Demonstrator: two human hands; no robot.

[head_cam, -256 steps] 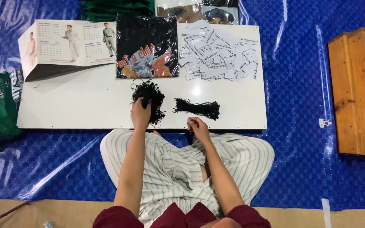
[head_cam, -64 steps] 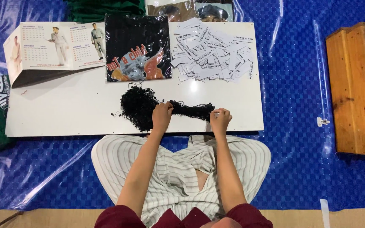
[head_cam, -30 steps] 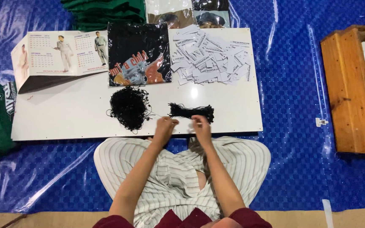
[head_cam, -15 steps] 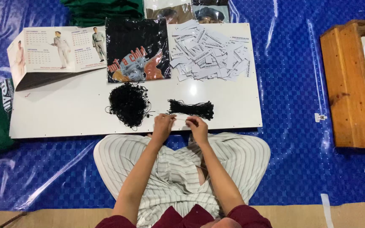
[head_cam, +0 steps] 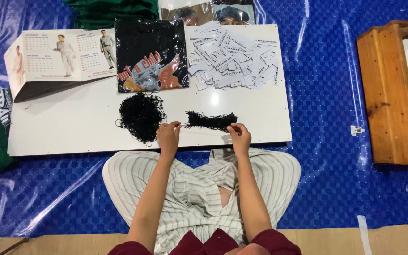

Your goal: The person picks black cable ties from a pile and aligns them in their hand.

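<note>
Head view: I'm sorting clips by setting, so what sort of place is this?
Probably a floor-level garment tagging spot: a white board on blue tarp, paper tags, black strings, a bagged shirt.

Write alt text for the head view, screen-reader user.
Seen from above, a seated person's left hand and right hand rest at the near edge of a white board, either side of a straight bundle of black strings. A tangled black string pile, paper tags and a calendar lie beyond.
</note>
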